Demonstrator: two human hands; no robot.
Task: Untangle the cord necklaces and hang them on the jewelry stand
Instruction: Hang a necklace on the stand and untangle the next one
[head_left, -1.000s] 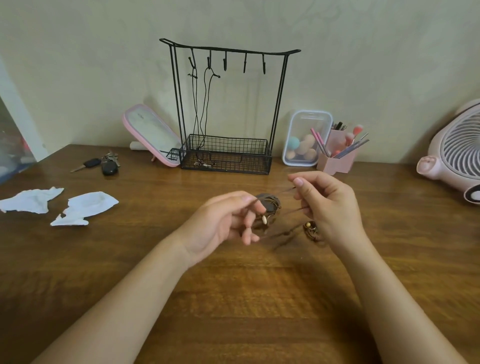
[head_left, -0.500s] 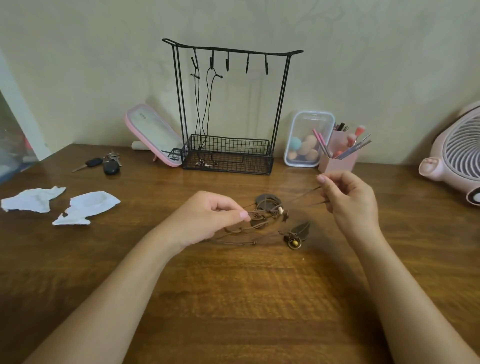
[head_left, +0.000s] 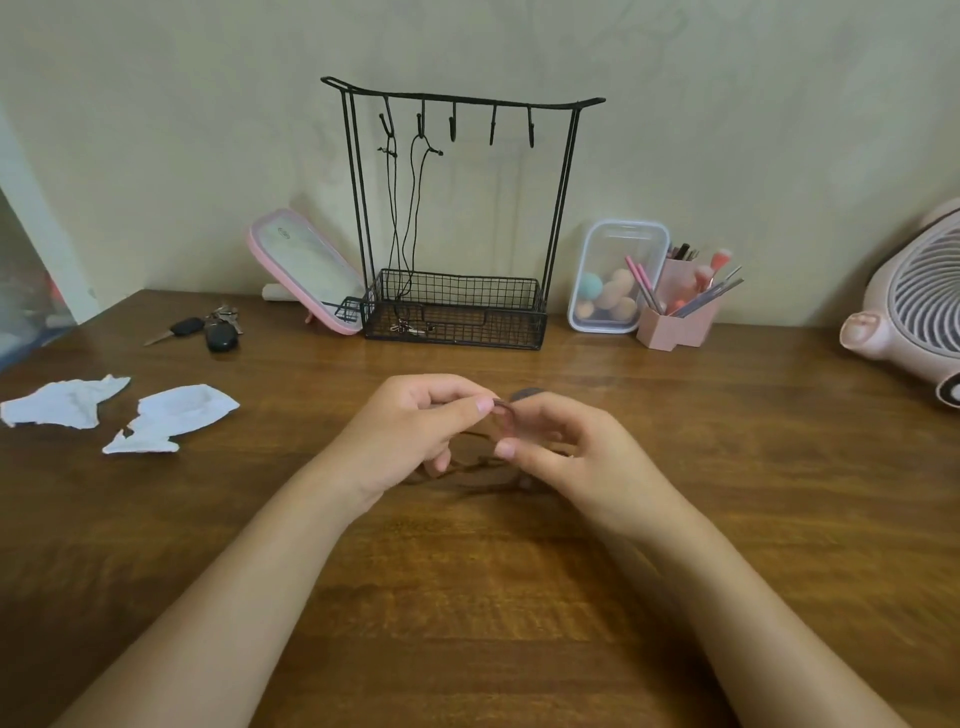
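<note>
Hands, spread apart a moment ago, now meet: left hand (head_left: 410, 436) and right hand (head_left: 574, 460) both pinch the brown cord tangle (head_left: 469, 466) between them, still knotted, jewelry stand (head_left: 457, 318) well beyond

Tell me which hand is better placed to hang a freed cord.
Probably the right hand: the three empty hooks sit toward its side, while the left hand faces hooks already holding black cords. Both pinch the brown cord.

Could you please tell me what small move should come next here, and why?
Left hand and right hand both pinch one brown cord loop, with the other cords bunched beneath; so probably draw that loop gently out of the bunch.
</note>
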